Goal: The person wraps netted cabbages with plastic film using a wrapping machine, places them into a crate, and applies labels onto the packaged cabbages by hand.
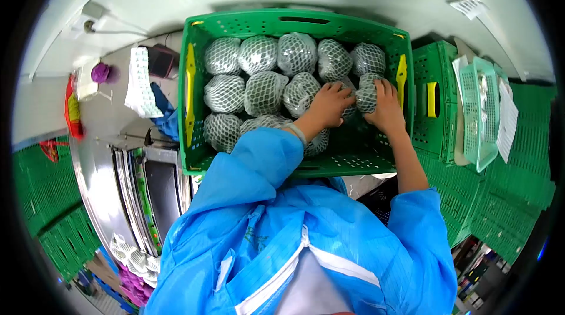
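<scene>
A green plastic crate [247, 19] in front of me holds several round bundles, each in a white foam net with shiny clear wrap; what is inside them I cannot make out. My right hand [386, 109] curls round the side of a net-wrapped bundle [366, 94] near the crate's right wall. Just left of it, my left hand [329, 105] lies with bent fingers over another net-wrapped bundle [349, 112], mostly hidden beneath the hand. A further bundle [300, 94] sits against the left hand's other side. Bundles stand in rows across the left and back of the crate.
Yellow handles [190, 94] mark the crate's ends. To the right are another green crate [432, 59] and a pale green basket [479, 115] with papers. At left are a metal counter [97, 162], a white patterned sheet [140, 82] and a dark device [162, 62].
</scene>
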A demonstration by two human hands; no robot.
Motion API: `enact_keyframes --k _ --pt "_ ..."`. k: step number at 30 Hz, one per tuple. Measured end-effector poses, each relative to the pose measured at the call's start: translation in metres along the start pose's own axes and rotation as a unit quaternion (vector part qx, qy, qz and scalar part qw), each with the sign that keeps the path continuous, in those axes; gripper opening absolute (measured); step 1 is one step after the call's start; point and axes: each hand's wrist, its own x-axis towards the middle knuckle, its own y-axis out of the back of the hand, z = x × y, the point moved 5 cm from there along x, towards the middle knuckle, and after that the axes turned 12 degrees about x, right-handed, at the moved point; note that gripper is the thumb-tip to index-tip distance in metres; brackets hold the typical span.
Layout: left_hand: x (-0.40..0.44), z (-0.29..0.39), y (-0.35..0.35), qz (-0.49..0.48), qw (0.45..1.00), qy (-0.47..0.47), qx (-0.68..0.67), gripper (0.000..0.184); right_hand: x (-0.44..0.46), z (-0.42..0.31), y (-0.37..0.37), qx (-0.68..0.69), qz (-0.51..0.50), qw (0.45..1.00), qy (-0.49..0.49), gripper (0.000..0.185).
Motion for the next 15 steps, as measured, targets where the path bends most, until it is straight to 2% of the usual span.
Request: enact_keyframes --k 1,3,5,6,7,8,9,10,11,12,13,15 --pt "-0.001 0.000 0.000 0.006 1.000 0.001 -0.008 0.067 0.003 0.018 -0.014 0.074 -0.012 0.997 0.001 0.098" --pt "-0.002 -0.003 -0.004 0.023 1.000 0.002 -0.018 0.069 -0.004 0.047 -0.050 0.113 -0.013 0.994 -0.009 0.094" --pt "0.001 -0.011 -0.020 0.090 0.990 -0.030 -0.100 0.064 -0.003 0.045 -0.059 0.141 -0.008 0.989 0.034 0.084" --pt "0.007 -0.016 -0.038 0.113 0.988 -0.048 -0.094 0.060 0.000 0.041 -0.059 0.145 -0.018 0.987 0.067 0.079" --pt "0.016 -0.022 -0.058 0.086 0.989 -0.042 -0.114 0.058 0.001 0.037 -0.058 0.170 -0.006 0.984 0.062 0.072" --pt "0.009 -0.024 -0.028 0.014 0.994 -0.015 -0.110 0.055 0.004 0.023 -0.047 0.211 -0.035 0.976 0.026 0.071" --pt "0.002 -0.025 0.008 0.031 0.995 0.006 -0.098 0.054 0.003 0.046 -0.053 0.185 -0.090 0.978 0.037 0.094" --pt "-0.023 -0.026 0.054 0.142 0.989 0.008 -0.033 0.055 0.002 0.057 -0.056 0.051 -0.086 0.981 0.165 0.100" --pt "-0.045 -0.028 0.093 0.189 0.981 0.020 -0.049 0.055 0.006 0.071 -0.051 0.003 -0.067 0.989 0.129 0.098" --pt "-0.085 -0.031 0.140 0.206 0.974 0.037 -0.085 0.052 0.002 0.018 -0.018 0.028 -0.031 0.995 0.085 0.091" --pt "-0.131 -0.033 0.183 0.241 0.960 0.072 -0.123 0.046 0.001 -0.015 -0.001 0.059 0.071 0.992 0.087 0.074" --pt "-0.234 -0.037 0.244 0.352 0.918 0.144 -0.113 0.039 0.000 -0.085 0.001 0.180 0.079 0.974 0.109 0.060"
